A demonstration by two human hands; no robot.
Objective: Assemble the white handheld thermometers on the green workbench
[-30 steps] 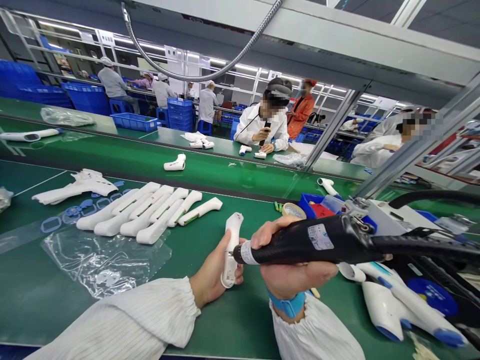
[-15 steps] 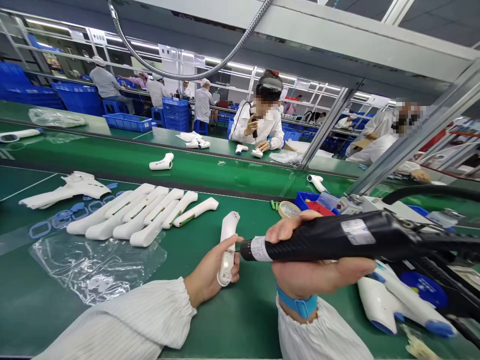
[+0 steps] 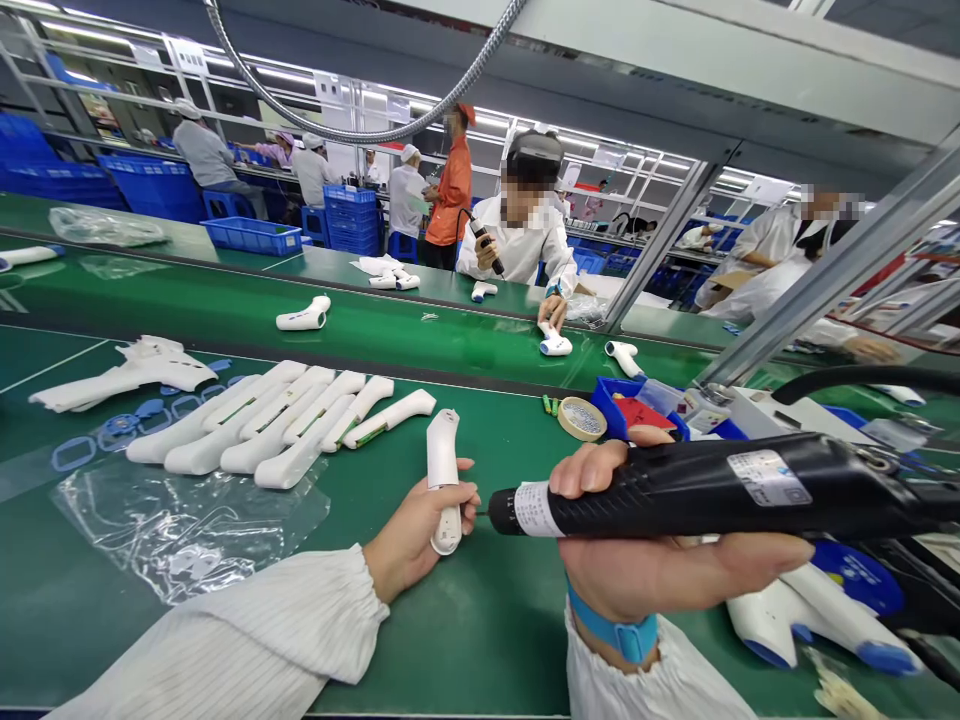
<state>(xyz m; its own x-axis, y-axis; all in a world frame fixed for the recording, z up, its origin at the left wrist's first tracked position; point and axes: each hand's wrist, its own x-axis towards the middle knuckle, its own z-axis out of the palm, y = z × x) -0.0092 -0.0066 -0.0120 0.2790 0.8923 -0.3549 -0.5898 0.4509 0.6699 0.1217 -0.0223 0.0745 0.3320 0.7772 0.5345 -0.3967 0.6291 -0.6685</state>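
Note:
My left hand (image 3: 420, 530) is closed around a white plastic handle housing (image 3: 442, 450), held upright just above the green bench. Its thumb lies across the front of the housing, over the lower section. A black electric screwdriver (image 3: 675, 490) lies level in my right hand (image 3: 637, 570), which grips it from beneath with the fingers curled over the top. The thin bit points left and ends close to my left fingertips; whether it touches them or the housing I cannot tell. A blue strap (image 3: 615, 625) circles my right wrist.
Several white handle parts (image 3: 285, 440) lie in a row at left, beside a clear plastic bag (image 3: 187, 530). A round dish of screws (image 3: 582, 419) and a blue bin (image 3: 626, 400) stand behind the screwdriver. Across the green conveyor (image 3: 375, 325) a co-worker (image 3: 517, 240) reaches over it.
The screwdriver has moved right and slightly down, and my left thumb now lies across the housing. The co-worker's hand has brought a white device onto the conveyor. A person in orange has appeared behind.

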